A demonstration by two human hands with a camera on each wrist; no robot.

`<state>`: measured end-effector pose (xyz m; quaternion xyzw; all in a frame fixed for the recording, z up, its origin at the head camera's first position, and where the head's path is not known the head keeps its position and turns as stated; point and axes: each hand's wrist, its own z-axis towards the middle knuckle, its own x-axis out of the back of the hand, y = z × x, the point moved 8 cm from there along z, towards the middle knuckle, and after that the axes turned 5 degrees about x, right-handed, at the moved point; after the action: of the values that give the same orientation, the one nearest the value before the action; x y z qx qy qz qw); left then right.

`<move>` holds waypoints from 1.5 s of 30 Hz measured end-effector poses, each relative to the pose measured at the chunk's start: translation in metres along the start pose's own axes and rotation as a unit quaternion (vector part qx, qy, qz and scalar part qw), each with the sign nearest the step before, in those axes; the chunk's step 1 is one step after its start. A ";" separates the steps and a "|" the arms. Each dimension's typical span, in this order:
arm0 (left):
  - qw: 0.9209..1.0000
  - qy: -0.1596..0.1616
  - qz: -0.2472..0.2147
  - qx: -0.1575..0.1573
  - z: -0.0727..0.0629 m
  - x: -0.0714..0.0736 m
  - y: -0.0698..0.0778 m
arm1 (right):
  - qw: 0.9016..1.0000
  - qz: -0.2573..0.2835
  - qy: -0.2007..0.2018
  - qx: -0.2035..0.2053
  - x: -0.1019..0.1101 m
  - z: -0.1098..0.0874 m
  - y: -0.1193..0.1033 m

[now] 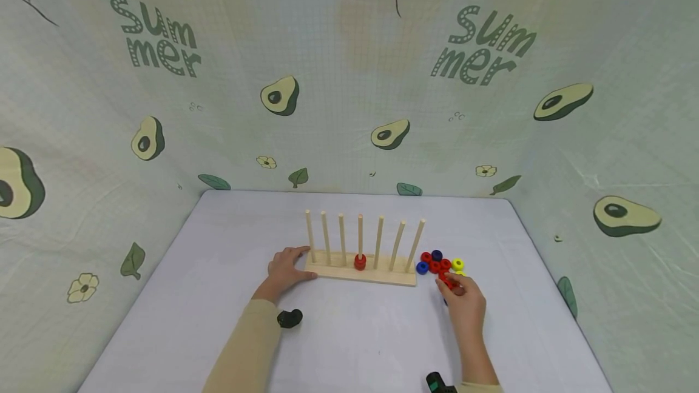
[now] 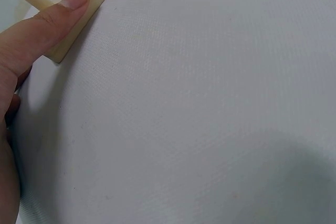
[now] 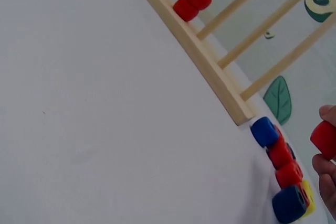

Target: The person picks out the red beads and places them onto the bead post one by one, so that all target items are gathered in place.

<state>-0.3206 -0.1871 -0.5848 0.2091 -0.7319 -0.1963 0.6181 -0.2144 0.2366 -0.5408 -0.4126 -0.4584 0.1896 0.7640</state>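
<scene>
A wooden peg stand (image 1: 382, 277) with a row of upright pegs lies across the table. Two red beads (image 3: 192, 3) are stacked on its middle peg. At the stand's left end, my left hand (image 1: 283, 270) grips the base, thumb (image 2: 58, 17) on the front edge and fingers round the back. My right hand (image 1: 468, 307) is over the loose beads to the right of the stand. Between its thumb and fingers it pinches a red bead (image 3: 325, 139), raised off the table in the right wrist view.
Loose red, yellow and blue beads lie clustered just past the stand's right end, among them a blue bead (image 1: 422, 267), a dark blue bead (image 1: 437, 255) and a yellow bead (image 1: 457, 264). A printed cloth (image 1: 338, 156) hangs behind and beside the white table (image 1: 355, 338).
</scene>
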 end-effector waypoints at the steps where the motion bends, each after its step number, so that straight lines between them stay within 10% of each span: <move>1: 1.000 0.000 -0.001 0.000 0.000 0.000 0.000 | 1.000 0.003 -0.002 0.005 -0.002 -0.001 -0.002; 45: 1.000 0.002 -0.005 -0.006 -0.001 0.002 0.000 | 0.976 0.176 -0.102 0.080 -0.015 -0.010 -0.114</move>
<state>-0.3197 -0.1877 -0.5829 0.2089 -0.7286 -0.2037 0.6196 -0.2239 0.1550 -0.4603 -0.4029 -0.4379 0.3978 0.6983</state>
